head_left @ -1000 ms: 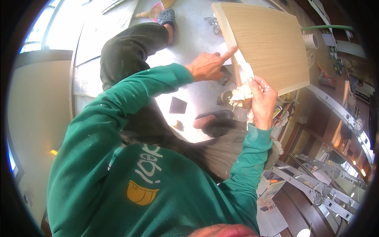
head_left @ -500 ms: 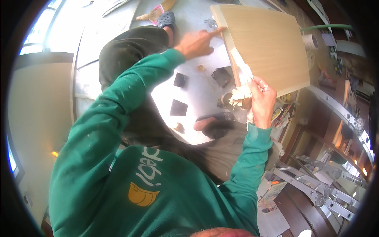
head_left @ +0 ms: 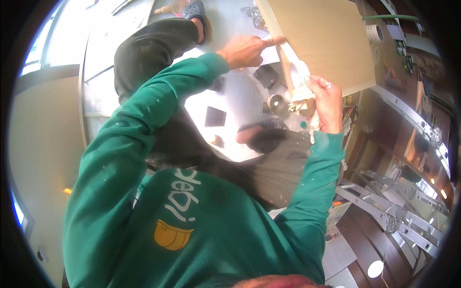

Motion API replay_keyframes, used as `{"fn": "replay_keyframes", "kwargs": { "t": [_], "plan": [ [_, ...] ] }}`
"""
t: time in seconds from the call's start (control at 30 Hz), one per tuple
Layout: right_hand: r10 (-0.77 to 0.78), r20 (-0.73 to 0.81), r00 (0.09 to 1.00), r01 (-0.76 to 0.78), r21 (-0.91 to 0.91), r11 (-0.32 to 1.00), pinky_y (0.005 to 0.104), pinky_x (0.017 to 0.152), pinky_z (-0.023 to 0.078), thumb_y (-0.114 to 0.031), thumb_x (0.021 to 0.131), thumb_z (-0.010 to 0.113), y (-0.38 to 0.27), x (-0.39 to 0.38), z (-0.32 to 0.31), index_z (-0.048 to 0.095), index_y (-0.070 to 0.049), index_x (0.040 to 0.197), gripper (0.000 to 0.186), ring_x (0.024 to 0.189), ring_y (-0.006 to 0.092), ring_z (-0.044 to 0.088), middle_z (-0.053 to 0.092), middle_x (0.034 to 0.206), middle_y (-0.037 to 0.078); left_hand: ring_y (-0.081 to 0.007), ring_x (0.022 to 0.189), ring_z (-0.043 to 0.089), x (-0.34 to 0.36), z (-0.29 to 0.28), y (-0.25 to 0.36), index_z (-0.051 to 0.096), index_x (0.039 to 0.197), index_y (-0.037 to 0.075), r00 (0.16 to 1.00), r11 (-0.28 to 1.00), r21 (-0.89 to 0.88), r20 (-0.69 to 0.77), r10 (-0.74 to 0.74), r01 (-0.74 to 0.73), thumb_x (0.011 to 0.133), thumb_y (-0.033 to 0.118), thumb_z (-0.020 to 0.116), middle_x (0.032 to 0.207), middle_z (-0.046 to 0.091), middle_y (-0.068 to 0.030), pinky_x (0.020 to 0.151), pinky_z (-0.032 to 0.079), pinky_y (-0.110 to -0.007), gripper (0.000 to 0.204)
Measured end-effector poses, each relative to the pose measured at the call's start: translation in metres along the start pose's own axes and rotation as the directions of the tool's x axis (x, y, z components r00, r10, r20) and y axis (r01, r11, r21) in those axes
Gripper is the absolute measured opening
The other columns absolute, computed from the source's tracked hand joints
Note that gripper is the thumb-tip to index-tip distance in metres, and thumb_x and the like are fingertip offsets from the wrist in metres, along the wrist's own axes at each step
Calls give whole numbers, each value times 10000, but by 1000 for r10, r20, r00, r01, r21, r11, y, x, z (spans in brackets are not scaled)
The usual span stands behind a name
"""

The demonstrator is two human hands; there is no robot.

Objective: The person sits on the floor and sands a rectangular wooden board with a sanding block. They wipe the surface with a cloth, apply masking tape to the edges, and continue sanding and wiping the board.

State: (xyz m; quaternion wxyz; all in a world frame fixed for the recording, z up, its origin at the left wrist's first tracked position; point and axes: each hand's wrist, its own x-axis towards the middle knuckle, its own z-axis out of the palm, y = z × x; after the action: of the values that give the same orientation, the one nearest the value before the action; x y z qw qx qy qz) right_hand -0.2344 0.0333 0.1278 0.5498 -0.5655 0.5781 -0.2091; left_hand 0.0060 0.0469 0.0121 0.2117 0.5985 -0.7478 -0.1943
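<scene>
A pale wooden board (head_left: 331,45) stands at the upper right, its long narrow edge toward my left side. A white strip (head_left: 301,68) runs along that edge, and its near end comes away in a loose tail. My left hand (head_left: 244,51) has its index finger stretched out, the tip touching the strip at the board's edge; the other fingers curl and hold nothing. My right hand (head_left: 329,103) is closed, pinching the strip's loose end between thumb and fingers. Crumpled beige paper-like scraps (head_left: 302,100) hang at the same hand; how they are attached is hidden.
Dark square sheets (head_left: 215,116) lie on the sunlit floor between my legs, with a round tin or roll (head_left: 275,102) by the board's lower corner. A folded ladder (head_left: 406,109) and another ladder (head_left: 372,213) stand at the right. A green hose (head_left: 391,17) passes behind the board.
My left fingertip has slid along the board's edge toward my right hand. The right hand keeps its pinch on the strip. The whole view has shifted slightly, with the board higher in it.
</scene>
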Motion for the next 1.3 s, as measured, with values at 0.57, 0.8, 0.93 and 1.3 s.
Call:
{"fn": "replay_keyframes", "kwargs": {
  "t": [0.57, 0.8, 0.93, 1.3],
  "plan": [
    [372, 233, 899, -311, -260, 914, 288, 588, 548, -137, 932, 658, -28, -9, -41, 689, 61, 1003, 213, 668, 148, 661, 695, 815, 88, -279, 631, 656, 3, 20, -15, 369, 1533, 359, 995, 999, 41, -93, 31, -27, 761, 9, 566, 706, 636, -119, 546, 506, -425, 870],
    [372, 173, 912, -308, -308, 900, 258, 643, 538, -112, 920, 682, -22, -39, -44, 692, 45, 1046, 201, 724, 109, 656, 706, 896, 69, -399, 622, 655, -2, -8, -6, 268, 1584, 248, 994, 984, -148, -67, 88, -97, 704, 6, 565, 687, 644, -236, 607, 508, -502, 960],
    [389, 131, 912, -318, -374, 871, 268, 616, 522, -155, 912, 709, -17, -33, -48, 693, 55, 950, 214, 680, 122, 651, 694, 825, 74, -400, 594, 649, -1, -7, -6, 344, 1558, 240, 997, 987, -148, -64, 47, -56, 704, -10, 502, 672, 637, -242, 576, 505, -497, 904],
    [427, 34, 904, -408, -237, 882, 290, 574, 523, -200, 958, 658, 30, -45, -55, 690, 35, 895, 246, 635, 128, 641, 676, 779, 71, -421, 626, 645, 0, 2, -10, 351, 1553, 210, 993, 981, -177, -95, 69, -85, 698, -9, 498, 702, 642, -260, 603, 506, -514, 894]
  ]
}}
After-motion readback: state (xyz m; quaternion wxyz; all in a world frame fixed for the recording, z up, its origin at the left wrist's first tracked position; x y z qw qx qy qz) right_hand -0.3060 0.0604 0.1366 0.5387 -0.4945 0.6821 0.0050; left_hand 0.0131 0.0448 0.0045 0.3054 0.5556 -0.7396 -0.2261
